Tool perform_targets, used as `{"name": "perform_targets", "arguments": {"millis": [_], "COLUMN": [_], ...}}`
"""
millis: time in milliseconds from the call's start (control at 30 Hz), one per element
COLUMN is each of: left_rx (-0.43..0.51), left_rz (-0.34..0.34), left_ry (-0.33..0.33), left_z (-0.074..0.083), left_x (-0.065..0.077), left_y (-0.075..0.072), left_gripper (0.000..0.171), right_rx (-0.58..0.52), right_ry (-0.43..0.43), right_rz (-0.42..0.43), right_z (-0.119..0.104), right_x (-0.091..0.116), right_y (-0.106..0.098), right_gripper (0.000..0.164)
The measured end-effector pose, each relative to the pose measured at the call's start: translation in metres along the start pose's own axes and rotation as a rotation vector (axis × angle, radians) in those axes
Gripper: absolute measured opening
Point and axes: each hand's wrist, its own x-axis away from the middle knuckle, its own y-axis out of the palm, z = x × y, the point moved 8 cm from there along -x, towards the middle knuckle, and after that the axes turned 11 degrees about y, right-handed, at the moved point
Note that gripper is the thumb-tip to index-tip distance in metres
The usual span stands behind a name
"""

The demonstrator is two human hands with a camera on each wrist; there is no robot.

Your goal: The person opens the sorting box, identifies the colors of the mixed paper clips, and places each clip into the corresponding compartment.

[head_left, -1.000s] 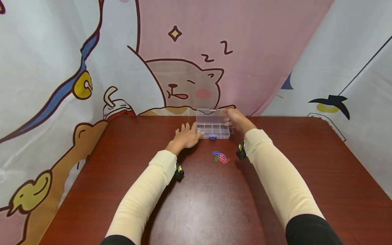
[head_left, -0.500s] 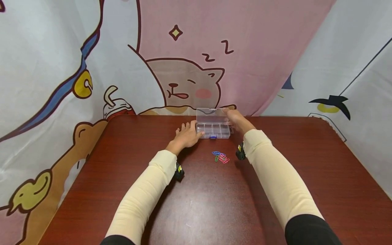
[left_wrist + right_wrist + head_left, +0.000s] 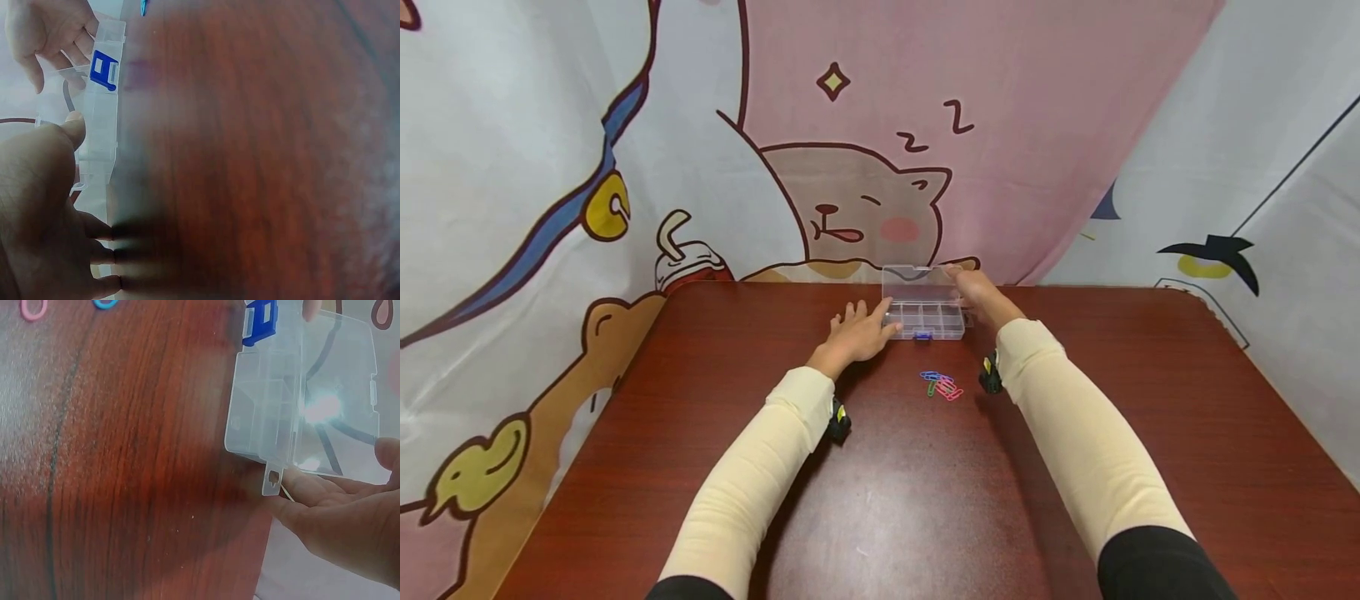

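Newly, I note the left hand (image 3: 860, 335), fingers spread, forefinger shifted toward the box (image 3: 943, 332); right hand (image 3: 983, 295) grips the lid (image 3: 917, 287), keeping it raised

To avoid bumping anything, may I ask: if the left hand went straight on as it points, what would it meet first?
Most likely the clear box: the left hand is angled toward its left end, where the thumb overlaps it in the head view; exact contact is unclear.

Clear compartment box (image 3: 923, 321) and colourful paper clips (image 3: 945, 387) on reddish-brown table (image 3: 880, 492).
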Motion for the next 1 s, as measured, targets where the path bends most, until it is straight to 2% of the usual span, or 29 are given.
{"name": "perform_targets", "arguments": {"millis": [300, 433, 700, 1000], "left_rx": [0.011, 0.001, 0.001, 0.016], "left_rz": [-0.011, -0.011, -0.025, -0.031], "left_ry": [-0.007, -0.004, -0.006, -0.004], "left_z": [0.002, 0.004, 0.002, 0.002], "left_x": [0.003, 0.002, 0.001, 0.001], "left_y": [-0.002, -0.004, -0.002, -0.003], "left_gripper": [0.064, 0.064, 0.064, 0.064], "right_rx": [0.070, 0.087, 0.076, 0.180], "right_ry": [-0.009, -0.047, -0.057, 0.015], "right_rz": [0.043, 0.051, 0.064, -0.030], "right_z": [-0.003, -0.010, -0.011, -0.011], "right_x": [0.005, 0.007, 0.005, 0.027], "right_y": [-0.007, -0.014, -0.027, -0.032], "right_gripper": [0.069, 0.066, 0.062, 0.060]}}
